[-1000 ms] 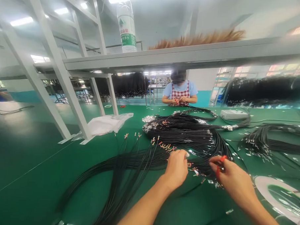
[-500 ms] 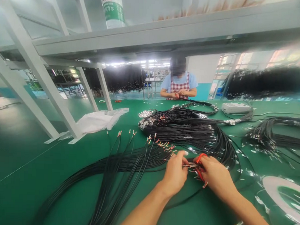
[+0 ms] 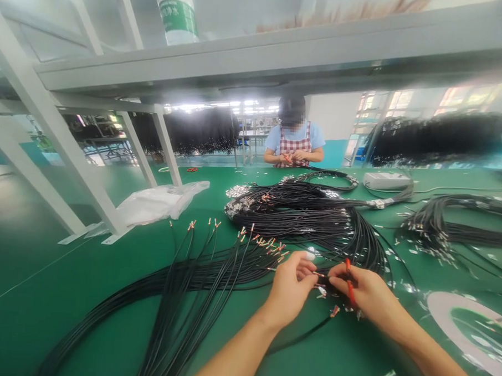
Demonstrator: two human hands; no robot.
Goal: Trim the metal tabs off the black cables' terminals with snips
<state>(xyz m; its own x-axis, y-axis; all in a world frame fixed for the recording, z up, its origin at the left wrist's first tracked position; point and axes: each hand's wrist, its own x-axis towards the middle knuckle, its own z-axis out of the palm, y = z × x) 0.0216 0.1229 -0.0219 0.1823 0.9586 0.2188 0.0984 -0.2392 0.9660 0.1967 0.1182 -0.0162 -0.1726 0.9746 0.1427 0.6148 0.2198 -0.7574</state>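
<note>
My left hand (image 3: 292, 287) is closed on a thin cable end, its thumb and fingers pinched near the middle of the view. Just to its right, my right hand (image 3: 365, 290) holds red-handled pliers (image 3: 350, 284), and its thumb and index finger also reach the dark cable between both hands. A white cover sits on one left fingertip. Left of my hands lie black cables (image 3: 197, 280) with stripped ends (image 3: 269, 244) showing coloured wires. Behind them is a big coiled bundle of black cables (image 3: 312, 213).
A white roll (image 3: 440, 315) lies at right, near another cable bundle (image 3: 432, 223). A plastic bag (image 3: 154, 203) rests by the metal shelf legs (image 3: 75, 166). Across the green table (image 3: 118, 271) sits a person in a checked apron (image 3: 293, 146). A shelf beam spans overhead.
The pliers have turned more upright in my right hand, and their jaws have left the wire at my left fingers. The whole view has shifted slightly, with things appearing further left.
</note>
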